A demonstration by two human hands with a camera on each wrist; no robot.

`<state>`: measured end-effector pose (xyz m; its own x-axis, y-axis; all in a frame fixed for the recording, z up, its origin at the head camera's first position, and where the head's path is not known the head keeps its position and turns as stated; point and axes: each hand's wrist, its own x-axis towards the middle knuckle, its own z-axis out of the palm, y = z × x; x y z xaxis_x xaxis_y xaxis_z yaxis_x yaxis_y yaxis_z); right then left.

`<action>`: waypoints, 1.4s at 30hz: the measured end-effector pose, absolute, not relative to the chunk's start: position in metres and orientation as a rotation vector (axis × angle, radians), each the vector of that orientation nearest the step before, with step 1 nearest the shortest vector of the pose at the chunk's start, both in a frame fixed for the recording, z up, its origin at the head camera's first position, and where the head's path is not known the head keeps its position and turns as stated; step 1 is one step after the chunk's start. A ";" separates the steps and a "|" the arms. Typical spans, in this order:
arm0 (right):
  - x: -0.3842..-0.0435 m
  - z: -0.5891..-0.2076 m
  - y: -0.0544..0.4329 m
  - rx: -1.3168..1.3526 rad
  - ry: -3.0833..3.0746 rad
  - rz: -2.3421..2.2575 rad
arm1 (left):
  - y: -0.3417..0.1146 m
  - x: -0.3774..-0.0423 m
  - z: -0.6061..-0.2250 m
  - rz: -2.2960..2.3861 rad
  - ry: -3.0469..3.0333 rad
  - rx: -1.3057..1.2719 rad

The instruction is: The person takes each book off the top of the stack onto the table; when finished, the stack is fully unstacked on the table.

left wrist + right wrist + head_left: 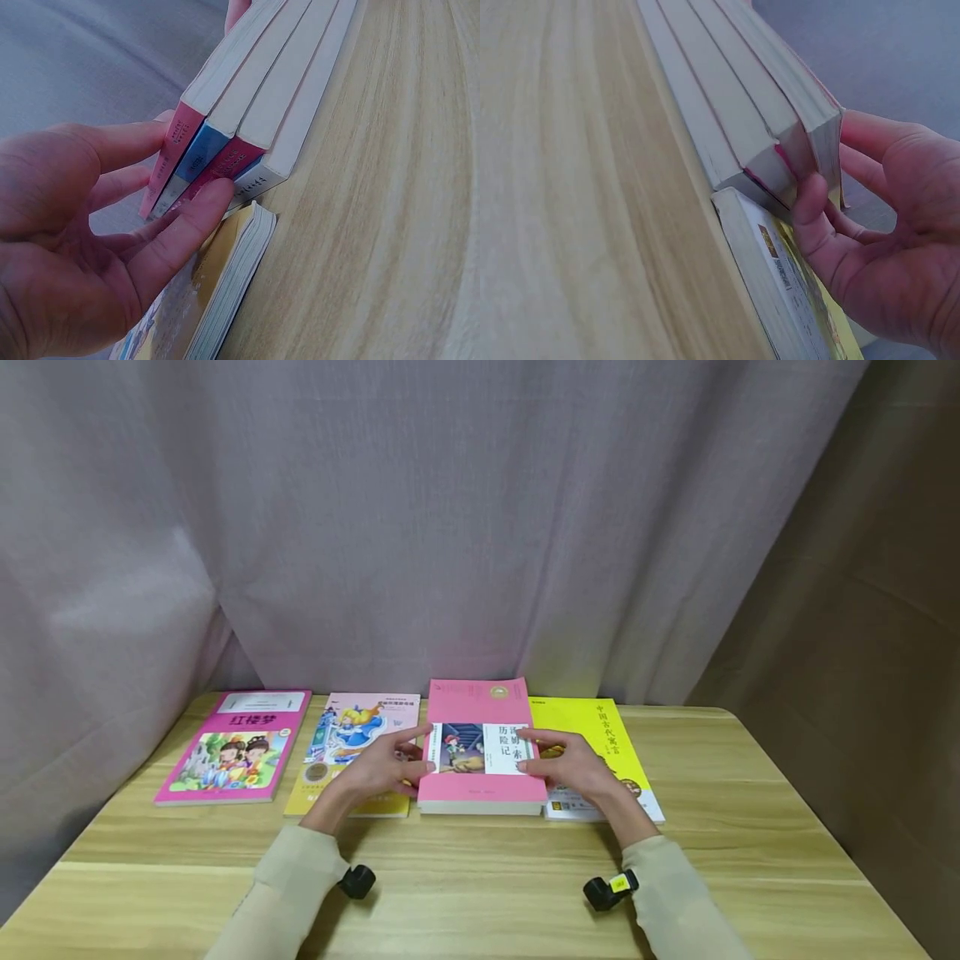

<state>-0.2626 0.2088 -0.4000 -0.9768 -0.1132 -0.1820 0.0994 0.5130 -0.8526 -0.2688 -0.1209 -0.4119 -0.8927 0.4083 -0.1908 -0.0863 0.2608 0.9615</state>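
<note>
Grey curtain at the back; below it, wood-grain counter with book stack at mid-width, near the far edge. Top layer: pink book, cover upward. Left hand: partly open, fingers spread, in contact with the spine side of the stack. Right hand: likewise partly open and spread, in contact with the opposite side; stack between both.

Head view: top cover and near end only; lower covers hidden. Left wrist view: four layers distinguishable, with pink, blue, magenta and whitish spines, near corners not flush. Right wrist view: same layers from the page side, with no titles legible there.

Clearances. Left of stack: blonde-figure book, just beside; then a gap, then magenta book. Right of stack: yellow book, close alongside; contact not determinable. Widest open room: toward the near edge and right of the yellow book. Far side: little room before the curtain.
</note>
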 end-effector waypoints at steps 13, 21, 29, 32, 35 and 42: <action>-0.259 -0.398 0.217 -0.027 2.581 -1.360 | -0.117 -0.270 -0.415 1.700 2.119 0.314; -0.257 -0.394 0.228 -0.075 2.585 -1.342 | -0.114 -0.270 -0.414 1.670 2.158 0.260; -0.254 -0.396 0.236 -0.042 2.500 -1.434 | -0.113 -0.269 -0.413 1.617 2.234 0.229; -0.254 -0.397 0.236 -0.063 2.488 -1.442 | -0.114 -0.269 -0.414 1.614 2.249 0.220; -0.256 -0.399 0.235 -0.085 2.477 -1.449 | -0.114 -0.268 -0.414 1.616 2.253 0.205; -0.258 -0.400 0.238 -0.056 2.389 -1.569 | -0.116 -0.268 -0.415 1.629 2.247 0.172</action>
<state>-0.2581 0.2375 -0.4002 -0.9595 -0.1850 -0.2123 0.1213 0.4088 -0.9046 -0.2676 -0.1160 -0.4147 -0.9280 0.3040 -0.2152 -0.1100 0.3282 0.9382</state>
